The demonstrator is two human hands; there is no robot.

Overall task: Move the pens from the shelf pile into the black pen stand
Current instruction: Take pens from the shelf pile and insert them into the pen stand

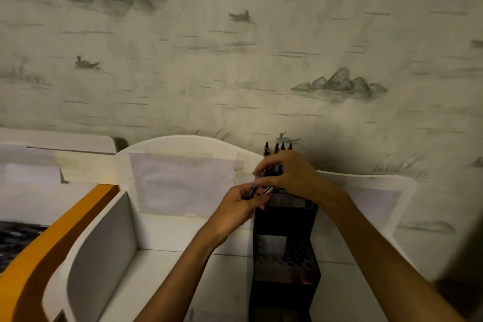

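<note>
Pens are the business here, and most of what shows of them sits at the right of the shelf. Starting at the left, an orange curved edge (65, 219) borders a white shelf (167, 264) with an upright divider (104, 238), and sheets of paper are taped to its back panel (183, 183). Next comes the left hand (240, 206), its fingers curled round a small bundle of pens (261, 189), probably so that it can serve as a magazine while the other hand feeds them on one at a time. Just beside it the right hand (290, 178) hovers over the top tier of the black pen stand (285, 256), fingertips pinching one pen from the bundle (exactly which one the blur hides). The stand rises in steps with rows of round holes, so each pen must go in upright. Four pen tops (278, 148) already stick up behind the right hand, against the painted wallpaper (235, 60). No loose pile shows on the shelf.
</note>
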